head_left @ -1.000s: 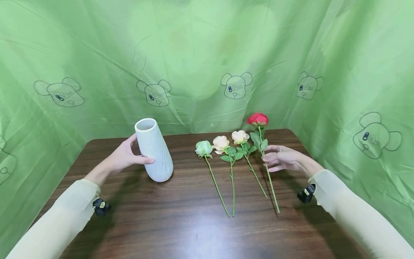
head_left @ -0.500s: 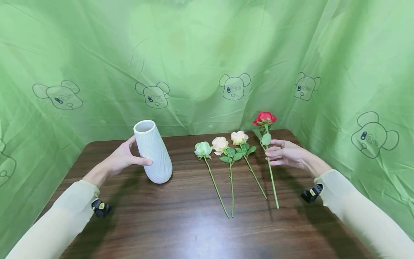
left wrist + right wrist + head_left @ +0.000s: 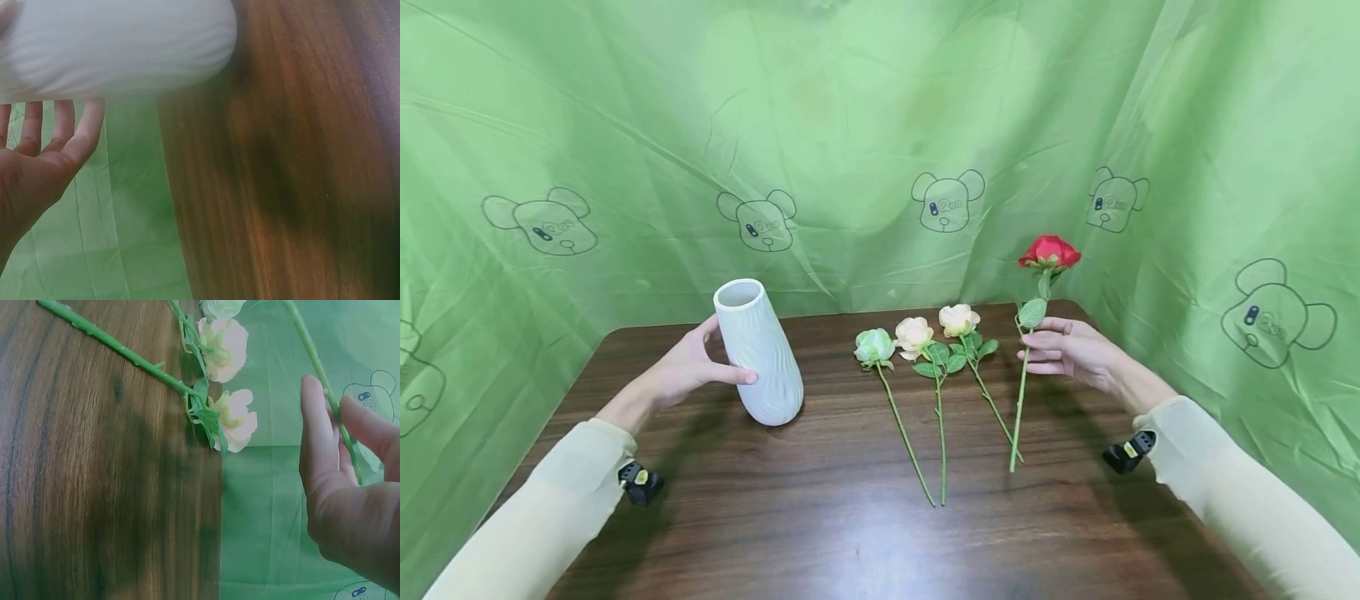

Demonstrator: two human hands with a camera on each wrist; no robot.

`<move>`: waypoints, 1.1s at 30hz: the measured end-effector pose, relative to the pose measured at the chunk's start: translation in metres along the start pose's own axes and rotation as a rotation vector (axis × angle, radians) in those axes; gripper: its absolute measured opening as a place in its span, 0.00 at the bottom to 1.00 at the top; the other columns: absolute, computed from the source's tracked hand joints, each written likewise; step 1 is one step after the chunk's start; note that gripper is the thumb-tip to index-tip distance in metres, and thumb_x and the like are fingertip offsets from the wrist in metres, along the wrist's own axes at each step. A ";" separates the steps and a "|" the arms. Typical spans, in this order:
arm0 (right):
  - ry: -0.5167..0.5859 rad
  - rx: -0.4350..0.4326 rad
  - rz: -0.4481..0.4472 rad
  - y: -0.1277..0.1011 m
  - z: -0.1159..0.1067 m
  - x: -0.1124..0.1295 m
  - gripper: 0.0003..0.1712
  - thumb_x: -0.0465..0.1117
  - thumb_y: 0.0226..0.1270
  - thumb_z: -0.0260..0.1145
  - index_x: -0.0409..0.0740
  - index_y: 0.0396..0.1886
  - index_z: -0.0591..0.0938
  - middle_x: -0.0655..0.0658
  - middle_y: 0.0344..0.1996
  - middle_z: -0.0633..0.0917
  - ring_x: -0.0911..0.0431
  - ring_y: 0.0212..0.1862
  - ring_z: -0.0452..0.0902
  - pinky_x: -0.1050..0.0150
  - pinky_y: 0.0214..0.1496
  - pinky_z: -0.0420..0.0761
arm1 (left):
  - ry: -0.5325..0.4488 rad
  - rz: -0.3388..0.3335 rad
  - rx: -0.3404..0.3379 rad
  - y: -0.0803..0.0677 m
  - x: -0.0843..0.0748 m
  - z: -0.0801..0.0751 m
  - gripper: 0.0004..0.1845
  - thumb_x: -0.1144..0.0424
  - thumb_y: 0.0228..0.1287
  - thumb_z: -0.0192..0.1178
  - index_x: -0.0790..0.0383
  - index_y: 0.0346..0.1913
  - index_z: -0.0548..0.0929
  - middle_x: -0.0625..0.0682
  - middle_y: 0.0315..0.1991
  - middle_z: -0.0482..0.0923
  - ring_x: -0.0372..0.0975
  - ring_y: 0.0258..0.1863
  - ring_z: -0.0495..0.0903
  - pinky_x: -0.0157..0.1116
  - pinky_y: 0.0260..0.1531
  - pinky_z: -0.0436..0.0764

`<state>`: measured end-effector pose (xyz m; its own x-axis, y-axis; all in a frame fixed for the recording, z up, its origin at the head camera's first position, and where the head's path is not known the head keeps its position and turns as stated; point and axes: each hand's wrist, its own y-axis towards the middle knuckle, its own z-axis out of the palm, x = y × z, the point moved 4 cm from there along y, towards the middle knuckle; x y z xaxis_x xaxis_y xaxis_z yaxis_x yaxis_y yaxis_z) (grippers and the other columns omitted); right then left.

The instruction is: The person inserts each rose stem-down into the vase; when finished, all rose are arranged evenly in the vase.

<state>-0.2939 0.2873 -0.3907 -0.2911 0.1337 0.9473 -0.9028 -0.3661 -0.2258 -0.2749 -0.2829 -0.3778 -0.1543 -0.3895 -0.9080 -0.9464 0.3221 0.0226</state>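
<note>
A white ribbed vase (image 3: 765, 358) stands on the left of the table. My left hand (image 3: 688, 367) holds it, thumb on the near side and fingers behind; in the left wrist view, fingers (image 3: 87, 128) reach behind the vase (image 3: 125, 47). On the right, my right hand (image 3: 1078, 354) pinches the stem of a red rose (image 3: 1049, 252), which is raised with its bloom up and stem slanting down. In the right wrist view the rose stem (image 3: 310, 347) passes between thumb and fingers; its bloom is out of that view.
Between the hands lie a pale green rose (image 3: 875, 346), a cream rose (image 3: 914, 336) and a second cream rose (image 3: 958, 320), stems pointing toward me. They rest on the dark wooden table (image 3: 760, 517). A green curtain (image 3: 850, 150) hangs behind and at both sides.
My right hand has lifted the red rose and moved it slightly right; its bloom has risen and its stem's lower end has swung left. The left hand and vase stay in place.
</note>
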 end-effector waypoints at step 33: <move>-0.056 -0.122 -0.039 -0.023 0.055 0.035 0.07 0.43 0.75 0.66 0.46 0.44 0.77 0.48 0.37 0.87 0.46 0.38 0.89 0.51 0.41 0.87 | 0.001 -0.011 -0.005 0.000 0.001 -0.001 0.52 0.65 0.48 0.81 0.53 0.75 0.62 0.57 0.63 0.72 0.48 0.64 0.68 0.46 0.58 0.74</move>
<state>-0.2658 0.2499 -0.3399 -0.2401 0.0926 0.9663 -0.9459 -0.2461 -0.2114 -0.2750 -0.2845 -0.3777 -0.1438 -0.3938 -0.9079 -0.9496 0.3133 0.0145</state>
